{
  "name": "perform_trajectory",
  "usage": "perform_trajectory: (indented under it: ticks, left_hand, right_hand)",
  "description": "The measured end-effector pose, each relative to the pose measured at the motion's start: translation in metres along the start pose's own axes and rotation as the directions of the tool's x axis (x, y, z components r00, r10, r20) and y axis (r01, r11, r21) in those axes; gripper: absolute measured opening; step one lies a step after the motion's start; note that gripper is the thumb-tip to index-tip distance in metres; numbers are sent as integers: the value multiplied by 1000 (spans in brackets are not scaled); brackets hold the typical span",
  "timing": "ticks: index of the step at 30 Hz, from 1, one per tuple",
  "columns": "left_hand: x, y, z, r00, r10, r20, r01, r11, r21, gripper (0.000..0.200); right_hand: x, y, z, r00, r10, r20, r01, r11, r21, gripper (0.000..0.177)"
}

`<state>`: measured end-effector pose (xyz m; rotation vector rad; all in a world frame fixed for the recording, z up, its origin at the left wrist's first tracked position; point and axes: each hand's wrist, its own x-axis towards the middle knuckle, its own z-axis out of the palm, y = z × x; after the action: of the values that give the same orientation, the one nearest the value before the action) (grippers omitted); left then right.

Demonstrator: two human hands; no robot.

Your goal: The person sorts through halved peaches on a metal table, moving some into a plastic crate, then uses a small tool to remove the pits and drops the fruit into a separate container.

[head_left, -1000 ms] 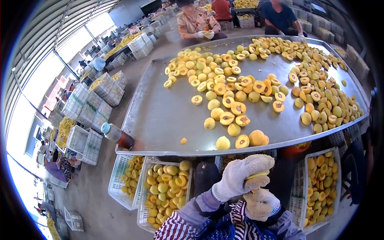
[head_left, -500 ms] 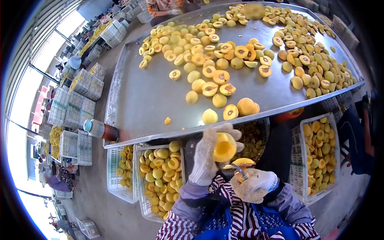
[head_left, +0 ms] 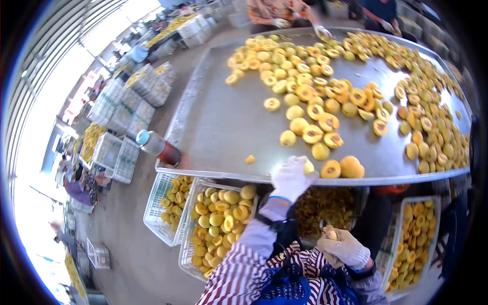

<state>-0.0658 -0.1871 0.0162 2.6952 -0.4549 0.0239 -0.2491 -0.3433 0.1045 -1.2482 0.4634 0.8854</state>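
My gloved left hand (head_left: 292, 179) is at the near edge of the metal table, its fingers closed round a yellow peach (head_left: 308, 166) that is mostly hidden. Close to its right lie a peach half (head_left: 331, 169), cut side up, and a larger peach (head_left: 349, 166). My right hand (head_left: 343, 247), also gloved, is low in front of my body, wrapped round a small pitting knife (head_left: 324, 224) with only its metal end and part of the handle showing. Below it is a container of dark scraps (head_left: 325, 208).
Many halved peaches (head_left: 305, 91) cover the metal table (head_left: 218, 117). A bottle of dark drink (head_left: 160, 147) stands at its left corner. Peach-filled crates (head_left: 185, 254) flank my legs, another crate (head_left: 432, 218) at right. Co-workers' gloved hands (head_left: 323, 33) are across the table.
My left hand has let go of the peach half and reached forward onto the table, closing on another peach. My right hand has lowered with the knife; the slice near it is gone. The view has shifted.
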Motion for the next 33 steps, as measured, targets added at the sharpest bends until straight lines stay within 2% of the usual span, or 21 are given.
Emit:
perform_trajectory:
  ticks: [1,2,4,6,9,12,13,14,15,16,17,18,19,20,21,22,24,27,28,31,33]
  left_hand:
    - [18,20,-13,943,-170,287,134,981,140,58]
    - [29,2,24,967,-143,209,128,988,86,61]
    - [50,6,17,922,-225,315,205,974,97,65]
    - [60,8,13,913,-260,313,248,966,79,69]
    - [55,0,11,938,-151,310,116,985,129,72]
    - [47,-18,7,969,-89,231,108,992,-71,65]
    - [44,-29,16,985,-90,144,124,960,-251,77]
    - [44,-36,26,962,-79,260,206,836,-508,75]
    - [30,-30,5,930,-34,366,302,638,-708,72]
    - [21,-28,-7,892,42,451,401,386,-831,70]
    - [9,-26,0,927,125,354,342,108,-934,63]
    - [2,-25,4,927,159,339,355,-88,-931,65]
    - [-9,-17,1,922,201,330,377,-278,-883,67]
    - [-23,-4,-1,910,249,330,411,-456,-789,69]
    - [-35,8,-14,935,214,284,353,-460,-815,70]
    - [-42,13,-17,930,224,292,365,-458,-810,68]
    - [-57,22,-33,904,251,346,427,-562,-709,66]
    - [-71,37,-45,931,177,318,364,-495,-789,68]
    - [-75,39,-48,939,181,294,344,-436,-831,73]
    - [-84,49,-55,956,135,261,292,-346,-892,76]
    - [-88,55,-57,962,114,247,270,-300,-915,76]
  right_hand:
    - [3,7,-5,1000,-19,-15,19,1000,23,19]
    - [5,13,-8,999,-35,-35,37,998,51,20]
    - [3,9,-7,995,-23,-94,25,1000,17,23]
    - [7,15,-7,995,-57,-85,61,997,48,23]
    - [14,15,-5,987,-135,-84,133,991,-35,24]
    - [15,18,-1,972,-213,-100,214,977,-5,24]
    - [12,16,-1,975,-200,-96,197,980,-38,22]
    - [6,13,-1,978,-185,-92,179,982,-68,21]
    - [3,12,0,983,-165,-86,157,983,-98,20]
    - [7,13,0,975,-190,-118,185,981,-53,18]
    - [15,15,-1,966,-208,-153,210,978,-4,17]
    - [22,20,-2,956,-218,-197,232,971,52,18]
    - [27,23,-3,935,-293,-200,301,954,8,15]
    - [21,12,6,945,-272,-182,281,959,25,15]
    - [15,1,14,954,-251,-164,260,965,41,15]
    - [11,-7,20,955,-237,-176,247,968,35,16]
    - [10,-14,26,935,-291,-202,289,957,-37,16]
    - [3,-19,29,936,-281,-210,279,959,-43,22]
    - [5,-16,29,936,-287,-205,285,958,-41,26]
    - [12,-7,27,898,-356,-256,298,924,-239,30]
    - [15,-1,27,880,-391,-269,327,911,-253,32]
